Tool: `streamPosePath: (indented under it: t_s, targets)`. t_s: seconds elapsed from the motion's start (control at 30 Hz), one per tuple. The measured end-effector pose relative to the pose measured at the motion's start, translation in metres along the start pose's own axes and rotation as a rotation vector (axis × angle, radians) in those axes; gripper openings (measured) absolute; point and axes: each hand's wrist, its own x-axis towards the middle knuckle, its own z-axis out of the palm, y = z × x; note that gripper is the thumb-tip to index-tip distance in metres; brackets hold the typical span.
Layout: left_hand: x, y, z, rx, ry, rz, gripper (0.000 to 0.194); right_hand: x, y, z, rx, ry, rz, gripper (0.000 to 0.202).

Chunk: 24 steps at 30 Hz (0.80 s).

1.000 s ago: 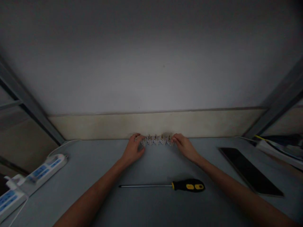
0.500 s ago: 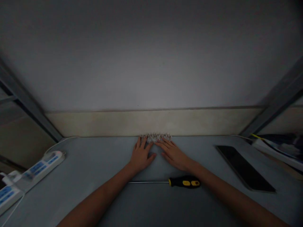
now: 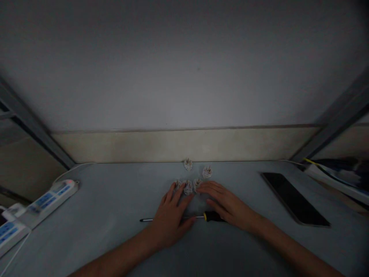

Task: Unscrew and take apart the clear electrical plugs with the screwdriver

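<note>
Several small clear pieces with metal pins stand on the grey table [image 3: 109, 196]. Three sit in a row at my fingertips: a left one [image 3: 177, 184], a middle one [image 3: 188, 187] and a right one [image 3: 197, 184]. Farther back are one piece near the wall [image 3: 188, 164] and another to its right [image 3: 206, 172]. My left hand [image 3: 170, 217] is spread, its fingertips touching the left and middle pieces. Fingers apart from the thumb, my right hand [image 3: 227, 202] touches the right piece. A screwdriver [image 3: 211, 216] lies crosswise, partly under both hands.
At the left lies a white power strip [image 3: 43, 204] with blue sockets and a cable. A dark phone-like slab [image 3: 294, 198] rests on the right. Cables and dark items pile up at the far right, beside a metal post [image 3: 325, 134].
Both hands have drawn back from the wall toward me. Three pieces have come forward with them and two stay behind, where all were bunched before. The view has tilted slightly.
</note>
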Motion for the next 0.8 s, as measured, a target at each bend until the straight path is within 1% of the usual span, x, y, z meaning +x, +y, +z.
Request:
streamPosePath:
  t_s: [0.1,0.17,0.23,0.3,0.37,0.43,0.5,0.53,0.6,0.63,0.7,0.8]
  targets:
    - [-0.008,0.004,-0.002,-0.051,0.013,0.038,0.057,0.003,0.021,-0.009,0.011,0.145,0.074,0.037]
    - [-0.011,0.004,-0.005,-0.074,0.062,0.060,0.053,0.009,0.041,-0.013,-0.003,0.198,0.130,0.040]
    - [-0.011,0.001,-0.010,-0.093,0.148,0.073,0.045,0.017,0.058,-0.014,-0.017,0.186,0.148,0.046]
    - [-0.003,-0.006,-0.018,-0.123,0.239,0.063,0.033,0.026,0.070,-0.013,-0.022,0.144,0.147,0.054]
    - [0.014,-0.018,-0.027,-0.169,0.293,0.039,0.023,0.034,0.076,-0.009,-0.016,0.104,0.147,0.056]
    - [0.041,-0.033,-0.034,-0.171,0.291,0.036,0.025,0.041,0.078,-0.005,-0.007,0.084,0.153,0.050]
    - [0.073,-0.047,-0.036,-0.166,0.253,0.060,0.033,0.045,0.080,-0.002,0.007,0.083,0.161,0.042]
    - [0.089,-0.053,-0.036,-0.163,0.222,0.082,0.038,0.045,0.080,-0.002,0.017,0.084,0.163,0.042]
    - [0.117,-0.062,-0.032,-0.155,0.156,0.117,0.045,0.042,0.079,-0.003,0.046,0.079,0.163,0.048]
    - [0.128,-0.065,-0.028,-0.151,0.125,0.126,0.044,0.039,0.078,-0.004,0.062,0.073,0.163,0.053]
    - [0.141,-0.068,-0.021,-0.145,0.082,0.127,0.035,0.031,0.073,-0.006,0.097,0.056,0.166,0.061]
    - [0.142,-0.072,-0.014,-0.148,0.073,0.115,0.029,0.019,0.061,-0.009,0.155,0.028,0.187,0.067]
